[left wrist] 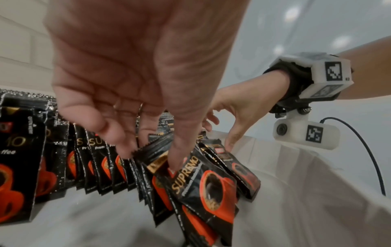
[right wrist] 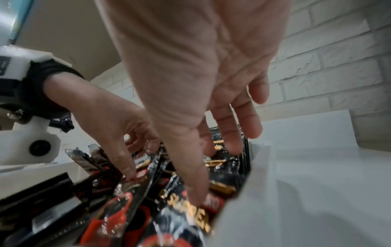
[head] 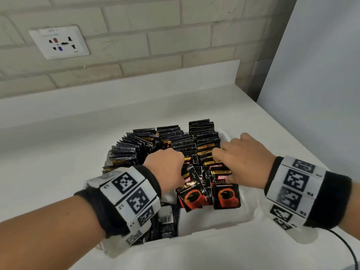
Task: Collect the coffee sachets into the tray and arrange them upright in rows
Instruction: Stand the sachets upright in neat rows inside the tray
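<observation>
A white tray (head: 251,201) on the counter holds several rows of black coffee sachets (head: 202,137) standing on edge. My left hand (head: 165,166) pinches the tops of the middle row's front sachets (left wrist: 201,180) between thumb and fingers (left wrist: 125,150); these lean forward. My right hand (head: 241,156) holds the right row's front bunch, thumb on the front sachet (head: 226,191) and fingers (right wrist: 232,142) behind it. More sachets (head: 167,223) lie flat in the tray's near left corner, partly hidden by my left wrist.
The tray sits on a white counter (head: 68,145) against a brick wall with a socket plate (head: 59,42). A pale panel (head: 321,75) closes off the right side. A black cable (head: 348,248) trails from my right wristband.
</observation>
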